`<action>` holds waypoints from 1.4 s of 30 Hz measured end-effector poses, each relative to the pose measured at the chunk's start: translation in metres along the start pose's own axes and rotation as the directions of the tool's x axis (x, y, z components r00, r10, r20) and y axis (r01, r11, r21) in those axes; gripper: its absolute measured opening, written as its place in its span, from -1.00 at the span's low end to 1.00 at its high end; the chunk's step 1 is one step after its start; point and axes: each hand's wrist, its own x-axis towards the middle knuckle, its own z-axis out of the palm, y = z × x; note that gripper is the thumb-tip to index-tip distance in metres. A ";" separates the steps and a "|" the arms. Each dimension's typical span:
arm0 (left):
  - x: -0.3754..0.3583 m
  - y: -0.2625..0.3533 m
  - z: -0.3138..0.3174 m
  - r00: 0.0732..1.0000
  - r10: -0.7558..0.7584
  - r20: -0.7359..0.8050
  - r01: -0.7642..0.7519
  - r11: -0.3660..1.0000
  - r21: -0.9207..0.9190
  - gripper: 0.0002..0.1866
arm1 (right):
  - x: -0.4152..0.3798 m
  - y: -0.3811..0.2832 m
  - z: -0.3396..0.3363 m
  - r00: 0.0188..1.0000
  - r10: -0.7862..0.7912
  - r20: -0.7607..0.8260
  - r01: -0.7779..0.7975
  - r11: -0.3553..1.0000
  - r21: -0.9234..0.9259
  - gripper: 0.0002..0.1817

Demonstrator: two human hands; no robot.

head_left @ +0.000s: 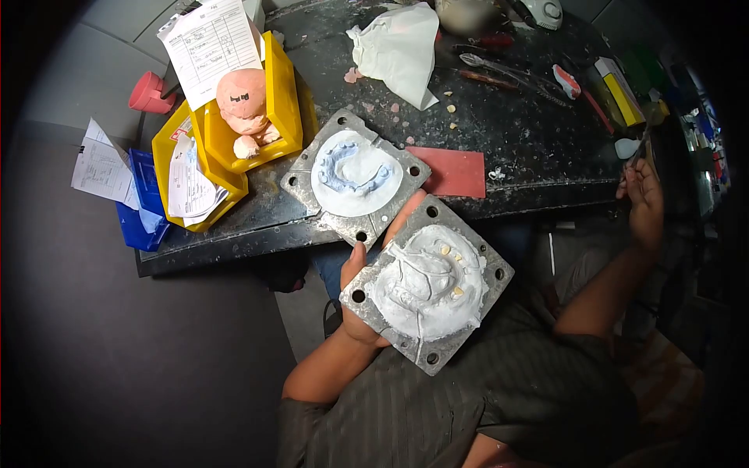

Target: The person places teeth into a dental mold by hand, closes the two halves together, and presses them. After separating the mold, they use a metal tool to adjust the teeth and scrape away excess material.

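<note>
My left hand (359, 326) is wrapped around a metal denture flask half (363, 308), holding it tilted in front of the bench, above my lap. White plaster (413, 281) fills this half, with several yellowish teeth set in a curve. Just beyond it, at the bench edge, lies another flask half (300, 181) whose plaster carries a blue-grey dental arch (335, 173). Out at the far right, my right hand (644, 191) has its fingers closed on a slim dark tool (645, 140); its tip is too small to make out.
A red wax sheet (460, 173) lies by the bench edge. Yellow bins (285, 93) hold a pink plaster cast (242, 97) and paper slips; a blue bin (144, 195) stands left. A crumpled white cloth (399, 54), pliers (507, 70) and crumbs lie farther back.
</note>
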 end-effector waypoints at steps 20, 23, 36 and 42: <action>-0.002 -0.006 0.007 0.998 0.017 -0.063 0.006 0.941 0.340 0.24 | -0.093 -0.117 0.131 0.652 -0.623 0.433 0.310 0.740 0.597 -0.92; -0.001 -0.006 0.015 0.993 0.047 -0.110 0.016 0.858 0.514 0.27 | -0.093 -0.116 0.133 0.653 -0.611 0.449 0.309 0.755 0.578 -0.93; 0.000 -0.005 0.016 0.985 0.048 -0.168 0.066 0.788 0.612 0.30 | -0.097 -0.117 0.134 0.601 -0.661 0.449 0.450 0.744 0.494 -0.91; 0.001 -0.008 0.004 0.991 0.063 -0.119 0.012 0.839 0.544 0.25 | -0.105 -0.126 0.133 0.533 -0.717 0.449 0.612 0.693 0.381 -0.88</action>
